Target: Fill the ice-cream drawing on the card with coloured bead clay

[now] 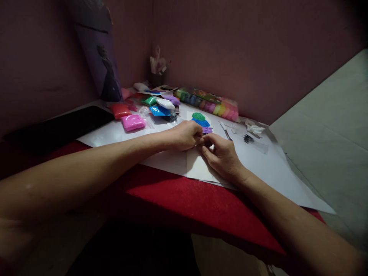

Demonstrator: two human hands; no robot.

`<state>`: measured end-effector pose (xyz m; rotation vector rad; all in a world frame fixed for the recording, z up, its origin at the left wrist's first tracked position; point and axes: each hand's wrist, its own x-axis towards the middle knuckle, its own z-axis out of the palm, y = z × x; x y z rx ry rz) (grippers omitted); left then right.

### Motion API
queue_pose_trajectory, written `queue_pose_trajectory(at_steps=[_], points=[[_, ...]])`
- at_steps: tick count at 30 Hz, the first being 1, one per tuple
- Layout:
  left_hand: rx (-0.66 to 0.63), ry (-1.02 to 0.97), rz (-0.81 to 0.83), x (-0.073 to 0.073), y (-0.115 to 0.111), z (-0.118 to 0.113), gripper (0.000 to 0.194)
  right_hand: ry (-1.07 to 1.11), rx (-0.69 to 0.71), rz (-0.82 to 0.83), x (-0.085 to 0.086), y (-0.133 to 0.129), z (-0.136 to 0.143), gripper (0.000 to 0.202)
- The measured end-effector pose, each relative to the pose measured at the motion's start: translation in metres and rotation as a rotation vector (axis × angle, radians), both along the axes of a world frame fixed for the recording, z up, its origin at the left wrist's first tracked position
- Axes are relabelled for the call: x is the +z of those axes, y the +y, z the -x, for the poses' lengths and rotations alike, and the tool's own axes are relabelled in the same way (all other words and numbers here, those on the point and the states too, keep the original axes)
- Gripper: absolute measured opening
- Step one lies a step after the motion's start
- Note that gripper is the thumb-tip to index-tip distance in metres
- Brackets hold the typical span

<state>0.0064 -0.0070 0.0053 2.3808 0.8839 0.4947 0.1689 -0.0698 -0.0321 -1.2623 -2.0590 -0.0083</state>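
A cream sheet [198,165] lies on white paper near the table's front edge. Green clay [198,116], blue clay [202,123] and purple clay [207,130] form bands on its upper part, with a bit of black below them. My left hand [188,135] is closed over the sheet's middle, its fingers pinched on something too small to make out. From the right, my right hand [221,155] meets it, thumb and forefinger drawn together at the same spot. What lies between the fingertips is hidden.
Clay packets, among them pink [133,122], red [120,111] and blue [160,111], lie at the left. Behind is a long pack of colours [207,103]. A thin tool [225,131], black bits [248,138] and white clay [255,129] lie right. A black slab [63,126] rests far left.
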Motion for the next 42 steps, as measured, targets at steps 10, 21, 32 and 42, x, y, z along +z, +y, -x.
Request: queue_pose_trajectory(at_steps=[10,21,32,42], points=[[0.051,-0.073,0.154,0.000,-0.002,-0.001,0.013,0.075,-0.009,0.046,0.003,0.000,0.002,0.010],[0.113,-0.399,0.462,0.000,0.002,-0.006,0.014,0.488,-0.056,0.107,-0.001,0.002,0.004,0.013],[0.256,-0.571,0.369,-0.003,0.010,-0.003,0.017,0.646,-0.118,0.124,-0.004,0.008,0.000,0.016],[0.037,-0.583,0.637,-0.009,0.005,-0.003,0.010,0.706,-0.038,0.204,-0.004,0.005,0.003,0.016]])
